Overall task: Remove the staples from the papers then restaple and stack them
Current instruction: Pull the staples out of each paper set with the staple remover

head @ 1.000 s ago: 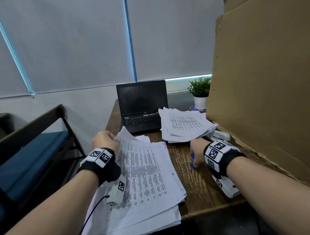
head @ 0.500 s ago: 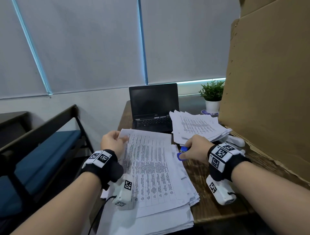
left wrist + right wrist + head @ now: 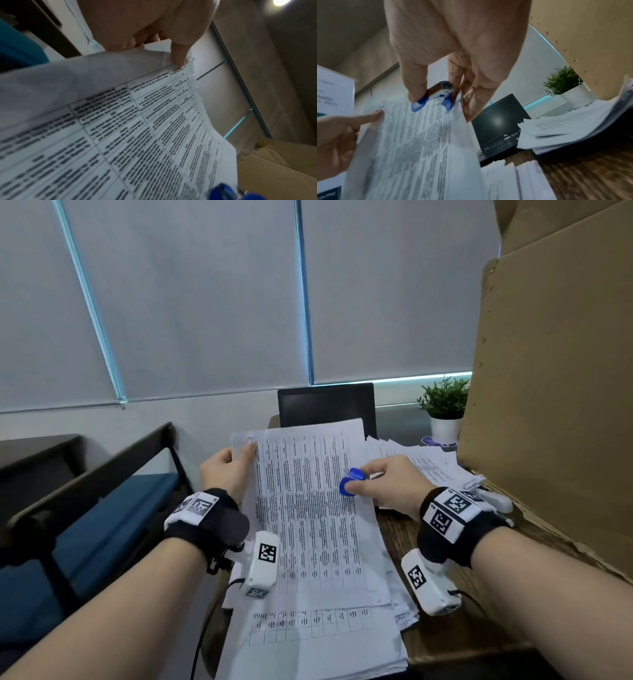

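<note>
My left hand (image 3: 227, 470) pinches the top left corner of a printed paper set (image 3: 308, 508) and holds it tilted up off the near paper pile (image 3: 325, 642). In the left wrist view the thumb (image 3: 179, 56) presses on that corner of the sheet (image 3: 120, 135). My right hand (image 3: 387, 484) grips a blue staple remover (image 3: 351, 482) over the middle right of the lifted set. In the right wrist view the staple remover (image 3: 433, 98) sits between thumb and fingers, above the paper set (image 3: 419, 148). A second paper pile (image 3: 421, 463) lies at the back right.
An open black laptop (image 3: 325, 402) stands behind the papers on the wooden desk (image 3: 462, 611). A potted plant (image 3: 445, 409) sits at the back right. A large cardboard sheet (image 3: 555, 405) walls the right side. A dark bench with a blue seat (image 3: 85, 508) is left.
My left hand has lifted the top paper set by its corner, tilting it up. My right hand picked up the blue staple remover from the desk and carried it over the lifted sheet.
</note>
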Motion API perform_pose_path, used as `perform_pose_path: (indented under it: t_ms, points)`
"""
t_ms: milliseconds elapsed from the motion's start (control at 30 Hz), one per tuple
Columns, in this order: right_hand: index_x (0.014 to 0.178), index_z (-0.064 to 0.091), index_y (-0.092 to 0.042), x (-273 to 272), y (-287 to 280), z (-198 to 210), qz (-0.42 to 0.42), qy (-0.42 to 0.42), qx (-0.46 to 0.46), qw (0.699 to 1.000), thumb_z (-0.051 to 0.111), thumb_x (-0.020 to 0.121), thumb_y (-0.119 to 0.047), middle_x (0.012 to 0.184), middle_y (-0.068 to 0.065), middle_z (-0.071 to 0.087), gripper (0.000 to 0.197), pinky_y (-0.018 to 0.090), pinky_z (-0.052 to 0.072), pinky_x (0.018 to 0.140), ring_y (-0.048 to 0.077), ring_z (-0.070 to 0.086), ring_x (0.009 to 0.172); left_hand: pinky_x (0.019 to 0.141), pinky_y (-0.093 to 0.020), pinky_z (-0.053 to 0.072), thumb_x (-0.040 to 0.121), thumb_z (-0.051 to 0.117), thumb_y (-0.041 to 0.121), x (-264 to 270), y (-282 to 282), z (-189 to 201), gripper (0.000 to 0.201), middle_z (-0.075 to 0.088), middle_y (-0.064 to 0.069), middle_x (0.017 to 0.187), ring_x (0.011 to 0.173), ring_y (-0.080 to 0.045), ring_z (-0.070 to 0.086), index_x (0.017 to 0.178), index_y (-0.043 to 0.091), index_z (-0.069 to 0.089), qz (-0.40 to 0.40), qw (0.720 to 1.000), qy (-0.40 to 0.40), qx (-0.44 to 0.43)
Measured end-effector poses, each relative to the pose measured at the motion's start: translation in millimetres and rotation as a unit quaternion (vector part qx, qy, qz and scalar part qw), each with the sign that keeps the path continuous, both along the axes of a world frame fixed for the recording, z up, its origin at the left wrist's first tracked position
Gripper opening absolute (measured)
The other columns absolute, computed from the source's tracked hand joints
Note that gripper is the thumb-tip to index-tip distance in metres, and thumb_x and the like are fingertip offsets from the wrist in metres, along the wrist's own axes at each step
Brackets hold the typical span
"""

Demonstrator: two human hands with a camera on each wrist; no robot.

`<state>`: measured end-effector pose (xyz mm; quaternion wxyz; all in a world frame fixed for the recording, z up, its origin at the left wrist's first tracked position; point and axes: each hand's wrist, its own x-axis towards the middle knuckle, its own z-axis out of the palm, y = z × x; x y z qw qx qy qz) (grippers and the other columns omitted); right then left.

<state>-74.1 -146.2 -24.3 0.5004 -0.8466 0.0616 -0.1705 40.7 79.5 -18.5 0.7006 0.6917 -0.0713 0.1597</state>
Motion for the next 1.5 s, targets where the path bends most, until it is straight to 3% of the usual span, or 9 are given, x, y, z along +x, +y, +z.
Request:
perform_pose_path:
  t_ms: [133, 233, 433, 600, 767, 933, 1233, 1367, 1500]
  points:
    - [0.094, 0.076, -0.014, -5.0, -1.1, 17.1, -0.031, -0.118, 0.015, 0.992, 0.081, 0.078, -0.021, 0.095, 0.007, 0.070, 0.018, 0.026, 0.052, 0.076, 0.016, 0.061, 0.082, 0.070, -0.039, 0.053, 0.089, 0.067, 0.037, -2.2, -1.9, 0.9, 0.034, 0.050, -0.010, 0.074, 0.069, -0.022, 0.052, 0.081, 0.007, 0.055, -0.042, 0.996, 0.040, 0.069]
    - [0.096, 0.075, -0.014, -9.8, -4.0, 18.0, -0.035, -0.158, -0.007, 0.987, 0.080, 0.079, -0.021, 0.100, 0.008, 0.067, 0.020, 0.019, 0.047, 0.076, 0.020, 0.061, 0.088, 0.081, -0.052, 0.055, 0.091, 0.066, 0.026, -6.3, -3.7, -11.9, 0.042, 0.065, -0.029, 0.101, 0.092, -0.038, 0.067, 0.106, -0.013, 0.059, -0.083, 0.989, 0.089, 0.084]
    - [0.097, 0.076, -0.013, -14.9, -10.8, -4.8, -0.001, -0.025, -0.034, 0.999, 0.081, 0.078, -0.024, 0.086, -0.006, 0.060, 0.023, 0.011, 0.040, 0.060, 0.005, 0.057, 0.073, 0.073, -0.034, 0.045, 0.094, 0.062, 0.015, -9.3, -11.2, -29.1, 0.011, 0.067, -0.016, 0.093, 0.082, -0.022, 0.057, 0.086, 0.009, 0.067, -0.053, 0.994, 0.069, 0.061]
    - [0.100, 0.076, -0.013, -12.3, -17.5, -12.4, 0.016, 0.069, -0.058, 0.996, 0.080, 0.079, -0.026, 0.088, -0.003, 0.073, 0.025, 0.016, 0.044, 0.064, 0.010, 0.066, 0.084, 0.084, -0.046, 0.053, 0.094, 0.063, 0.021, -3.6, -11.7, -18.9, 0.014, 0.069, -0.016, 0.096, 0.087, -0.024, 0.060, 0.090, 0.009, 0.067, -0.015, 0.998, 0.057, 0.017]
    - [0.097, 0.071, -0.017, -5.3, -20.0, -9.9, -0.016, -0.002, 0.030, 0.999, 0.078, 0.081, -0.022, 0.088, -0.004, 0.072, 0.018, 0.017, 0.046, 0.069, 0.005, 0.066, 0.081, 0.074, -0.042, 0.055, 0.096, 0.059, 0.023, -4.3, -18.1, -17.6, 0.020, 0.068, -0.014, 0.097, 0.084, -0.029, 0.065, 0.103, 0.005, 0.062, -0.100, 0.988, 0.116, 0.027]
    - [0.092, 0.071, -0.015, 2.0, -36.1, -9.3, -0.084, -0.067, 0.109, 0.988, 0.080, 0.080, -0.021, 0.089, -0.001, 0.072, 0.016, 0.024, 0.048, 0.079, 0.011, 0.067, 0.086, 0.061, -0.045, 0.058, 0.094, 0.058, 0.008, -7.6, -25.5, -42.4, 0.008, 0.065, -0.016, 0.098, 0.066, -0.031, 0.067, 0.097, 0.002, 0.053, -0.244, 0.911, 0.219, 0.251]
    - [0.082, 0.070, -0.016, 9.9, -107.2, -9.0, -0.149, -0.022, 0.052, 0.987, 0.076, 0.084, -0.022, 0.079, -0.003, 0.066, 0.008, 0.024, 0.045, 0.064, 0.014, 0.059, 0.075, 0.044, -0.030, 0.054, 0.095, 0.045, -0.010, 11.5, -128.5, -59.1, 0.018, 0.065, -0.016, 0.059, 0.044, -0.022, 0.060, 0.087, -0.004, 0.060, -0.265, 0.923, 0.250, 0.125]
    - [0.099, 0.071, -0.013, 25.1, -149.7, -22.9, -0.199, 0.000, 0.024, 0.980, 0.076, 0.083, -0.030, 0.102, 0.001, 0.066, 0.025, 0.029, 0.045, 0.085, 0.019, 0.060, 0.099, 0.044, -0.033, 0.057, 0.099, 0.043, -0.006, 20.8, -181.3, -63.3, 0.011, 0.063, -0.022, 0.073, 0.042, -0.020, 0.064, 0.102, -0.005, 0.054, -0.255, 0.925, 0.272, 0.072]
    - [0.075, 0.068, -0.020, 33.4, -177.8, -37.5, -0.241, 0.042, -0.016, 0.970, 0.077, 0.078, -0.040, 0.090, 0.004, 0.073, 0.022, 0.040, 0.053, 0.089, 0.025, 0.068, 0.090, 0.045, -0.029, 0.055, 0.101, 0.042, 0.001, 23.3, -211.1, -70.3, 0.010, 0.060, -0.017, 0.075, 0.042, -0.017, 0.062, 0.100, -0.003, 0.052, -0.271, 0.913, 0.288, 0.101]
